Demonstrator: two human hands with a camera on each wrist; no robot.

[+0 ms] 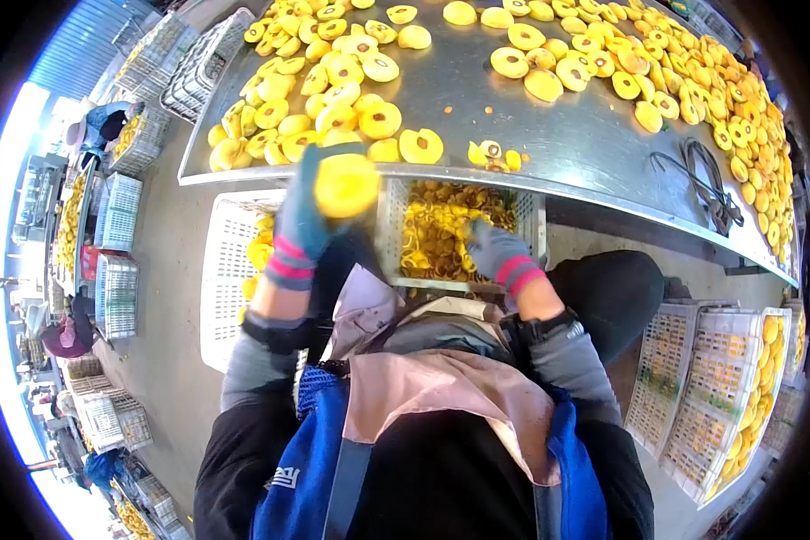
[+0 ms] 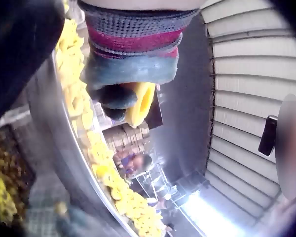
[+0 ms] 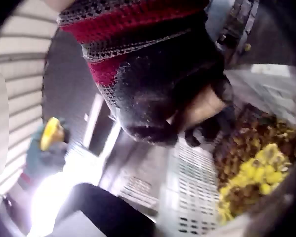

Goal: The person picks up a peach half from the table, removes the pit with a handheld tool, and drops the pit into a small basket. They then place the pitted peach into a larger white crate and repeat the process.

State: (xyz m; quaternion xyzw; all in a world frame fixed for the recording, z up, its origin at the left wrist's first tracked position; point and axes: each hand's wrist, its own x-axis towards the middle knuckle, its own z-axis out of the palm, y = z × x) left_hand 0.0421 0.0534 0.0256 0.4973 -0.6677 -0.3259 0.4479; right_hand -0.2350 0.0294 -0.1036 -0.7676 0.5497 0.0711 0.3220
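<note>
My left hand (image 1: 304,216) holds a yellow fruit half (image 1: 346,186), blurred in the head view, near the front edge of the metal table (image 1: 477,108). In the left wrist view the gloved hand (image 2: 133,74) has its fingers bent round the fruit half (image 2: 141,104). Over the crate of brown and yellow scraps (image 1: 441,238) is my right hand (image 1: 502,254). The right wrist view shows this gloved hand (image 3: 153,89) curled round a tan, handle-like object (image 3: 202,107), whose far end cannot be made out.
Many fruit halves (image 1: 337,117) lie on the table's left, with more (image 1: 684,90) along its right. A dark cable (image 1: 706,189) lies near the right edge. A white crate (image 1: 229,270) stands left of my legs, and filled crates (image 1: 715,405) stand at the right. People work at the far left.
</note>
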